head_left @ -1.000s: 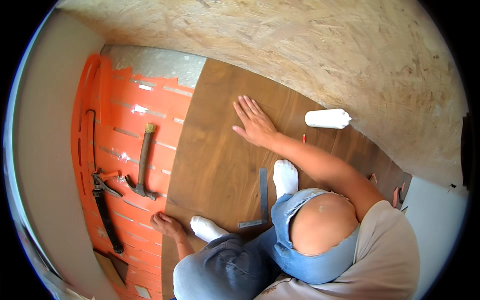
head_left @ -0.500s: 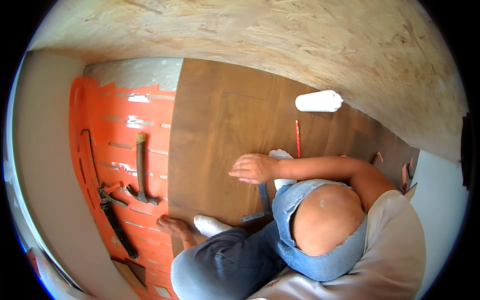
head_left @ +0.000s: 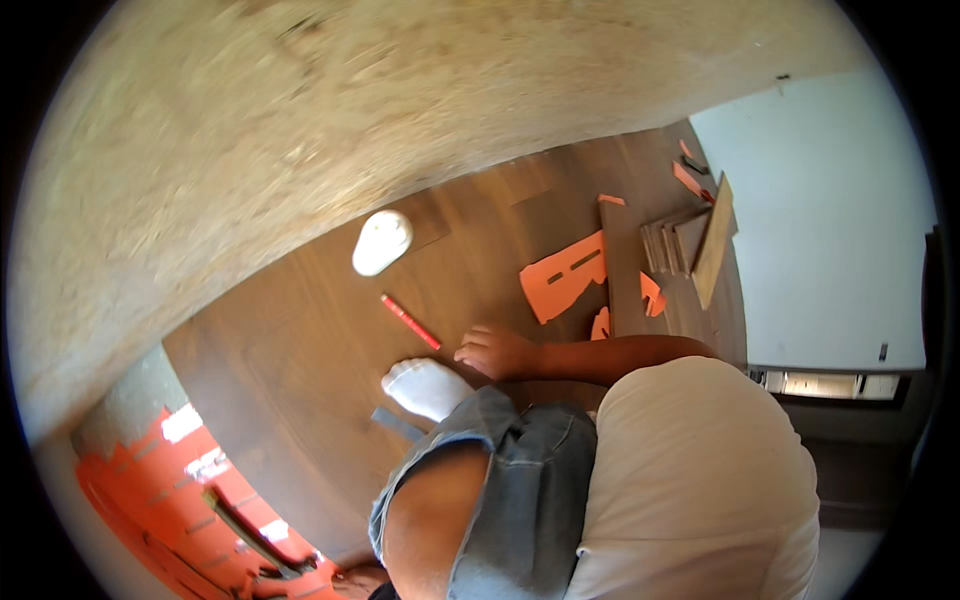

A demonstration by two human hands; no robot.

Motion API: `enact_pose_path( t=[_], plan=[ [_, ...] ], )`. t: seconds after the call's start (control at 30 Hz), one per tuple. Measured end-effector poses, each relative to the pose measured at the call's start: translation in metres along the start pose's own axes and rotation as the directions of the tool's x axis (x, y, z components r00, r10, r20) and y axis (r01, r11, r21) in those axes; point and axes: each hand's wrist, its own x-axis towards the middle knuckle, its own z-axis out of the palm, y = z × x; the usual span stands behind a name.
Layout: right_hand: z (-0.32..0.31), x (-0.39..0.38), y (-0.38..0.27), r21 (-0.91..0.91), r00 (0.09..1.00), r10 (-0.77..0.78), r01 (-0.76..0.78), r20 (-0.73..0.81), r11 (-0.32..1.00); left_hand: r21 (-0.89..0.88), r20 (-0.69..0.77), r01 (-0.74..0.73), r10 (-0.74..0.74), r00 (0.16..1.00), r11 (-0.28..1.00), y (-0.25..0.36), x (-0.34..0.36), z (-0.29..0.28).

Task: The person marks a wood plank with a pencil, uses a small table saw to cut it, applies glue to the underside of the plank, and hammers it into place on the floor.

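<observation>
My right hand point(head_left: 492, 352) rests on the brown wood-look floor point(head_left: 300, 330), its fingers loosely bent and nothing seen in them. Just left of it lies a red pencil point(head_left: 410, 322). Below that is my foot in a white sock point(head_left: 428, 388), with one end of a grey metal square point(head_left: 398, 424) showing past it. At the lower edge my left hand point(head_left: 362, 580) is partly cut off and dim. It lies low beside the head of a claw hammer point(head_left: 258, 538), on the orange slotted underlay point(head_left: 160, 510); its fingers seem laid flat.
A white roll-shaped thing point(head_left: 382, 243) stands by the chipboard wall point(head_left: 300, 130). To the right are orange underlay scraps point(head_left: 566, 276), a long dark plank point(head_left: 625, 270), short board offcuts point(head_left: 672, 242) and a leaning strip point(head_left: 714, 245) near a white panel point(head_left: 810, 220).
My view has swung right, bringing the offcuts and white panel into sight. My right hand now lies right of the socked foot, near the pencil; the left stays by the hammer.
</observation>
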Motion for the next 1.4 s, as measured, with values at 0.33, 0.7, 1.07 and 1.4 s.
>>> enact_pose_path(
  t=[0.33,0.7,1.07,1.4],
  plan=[
    [-0.016,-0.034,0.015,0.132,0.902,0.431,-0.432,0.038,0.892,-0.003,0.102,-0.044,0.044,0.994,0.999,-0.007,0.023,0.007],
    [-0.009,0.067,0.040,0.218,0.973,0.229,-0.231,0.035,0.948,0.052,0.160,0.146,-0.152,0.975,0.988,-0.033,-0.006,-0.043],
    [0.084,0.213,-0.084,0.487,0.861,-0.397,0.211,0.318,0.848,-0.183,0.284,0.961,-0.925,0.252,0.206,0.018,-0.345,-0.233],
    [0.147,0.260,-0.108,0.578,0.549,-0.639,0.312,0.538,0.754,-0.750,0.475,0.635,-0.820,0.321,-0.186,0.143,-0.328,-0.275]
  ],
)
